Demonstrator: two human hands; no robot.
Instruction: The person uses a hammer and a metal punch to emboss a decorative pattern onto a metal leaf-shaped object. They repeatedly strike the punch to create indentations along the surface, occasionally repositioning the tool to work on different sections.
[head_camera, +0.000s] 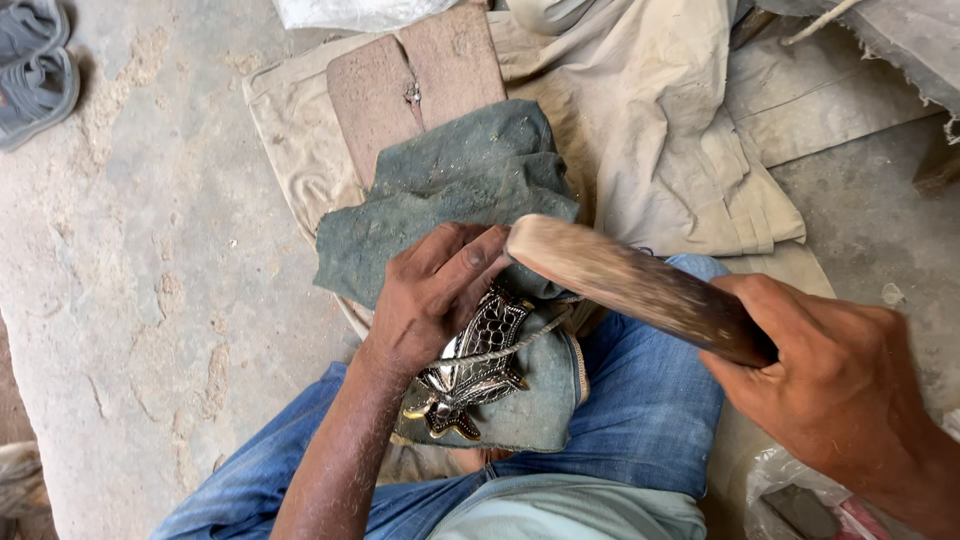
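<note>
My left hand (432, 295) presses down on a shiny ornate metal piece (472, 365) with a scaled pattern and pointed tips, which lies on a grey-green cloth (450, 190) over my lap. A thin cord (510, 348) runs across the metal piece. My right hand (835, 385) grips the dark end of a long wooden tool (630, 285), whose pale, dusty end reaches up to the fingers of my left hand. My legs in blue jeans (650, 400) are below.
A wooden board (420, 85) lies under the cloth on a beige fabric sheet (660, 130). Grey sandals (35, 65) sit at the top left on the dusty concrete floor (150, 260). A plastic bag (790, 495) is at the bottom right.
</note>
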